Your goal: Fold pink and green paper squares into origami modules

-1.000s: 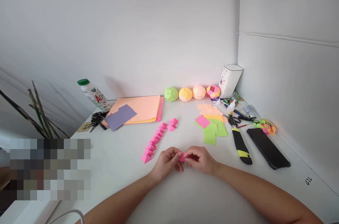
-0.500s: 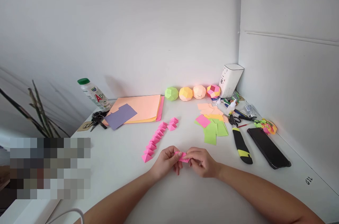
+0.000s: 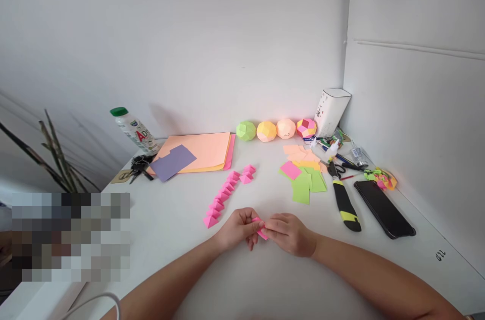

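Pink paper piece [image 3: 262, 234] is held in front of the person, above the near part of the white table [image 3: 170, 224], between the two hands. The grip of the left hand [image 3: 238, 229] is clamped on it, with the thumb lying over its surface. The right hand [image 3: 290, 234] has its fingers close together, and their tips pinch the other side of the same piece. Because the fingers cover much of it, I cannot tell its full shape.

Just beyond the left hand, a slanting row of folded pink pieces [image 3: 222, 199] stands on the table, and a smaller group of the same kind [image 3: 247, 175] is near its far end. Beyond the right hand lie green sheets [image 3: 301, 189], with one flat pink sheet [image 3: 291, 170] partly upon them. To the right of these are a black and yellow handle [image 3: 346, 204] and a black phone [image 3: 384, 209]. Four paper balls [image 3: 266, 131] sit in a line near the wall [image 3: 242, 32].
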Tool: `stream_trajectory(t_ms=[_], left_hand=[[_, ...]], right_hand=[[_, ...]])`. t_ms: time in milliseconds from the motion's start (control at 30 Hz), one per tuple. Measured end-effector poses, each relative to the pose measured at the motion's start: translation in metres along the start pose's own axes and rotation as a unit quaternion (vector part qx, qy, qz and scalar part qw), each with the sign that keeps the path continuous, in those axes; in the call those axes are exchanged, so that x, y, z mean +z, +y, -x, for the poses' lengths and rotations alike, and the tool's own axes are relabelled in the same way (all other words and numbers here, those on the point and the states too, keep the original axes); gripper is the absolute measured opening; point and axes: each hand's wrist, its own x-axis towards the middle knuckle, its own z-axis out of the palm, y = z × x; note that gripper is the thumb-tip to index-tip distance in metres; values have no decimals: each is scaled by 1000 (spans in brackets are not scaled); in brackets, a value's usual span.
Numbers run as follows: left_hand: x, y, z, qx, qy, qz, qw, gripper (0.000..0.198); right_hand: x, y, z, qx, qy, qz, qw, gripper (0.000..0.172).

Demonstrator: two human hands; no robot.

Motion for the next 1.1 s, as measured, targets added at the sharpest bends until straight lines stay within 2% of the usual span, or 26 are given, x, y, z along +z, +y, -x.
stream_trajectory(t_ms=[200,367,500,633,767,900,1000,1100], left_hand=[[9,1,0,19,63,-7,998,34],[9,1,0,43,64,-12,997,30],[8,-2,2,43,68,-33,996,32],[8,-7,2,51,84,-56,994,39],[9,-10,3,68,84,-50,993,42],[13,-8,6,94,77,-33,992,44],[14,-7,8,114,66,-37,991,44],[14,-9,9,140,57,-52,987,44]], right_hand=[[-3,2,-1,-37,-42,113,992,21],[-7,1,-3,-7,-39,45,998,23],[-6,0,-5,62,-26,-52,996,22],[-4,-1,-8,157,-12,-130,979,24],[-5,-2,-12,265,-9,-174,948,20],[-7,-3,-15,365,-11,-217,905,11],[-10,-3,-16,399,-15,-250,882,12],[-11,-3,-16,411,-15,-263,873,14]])
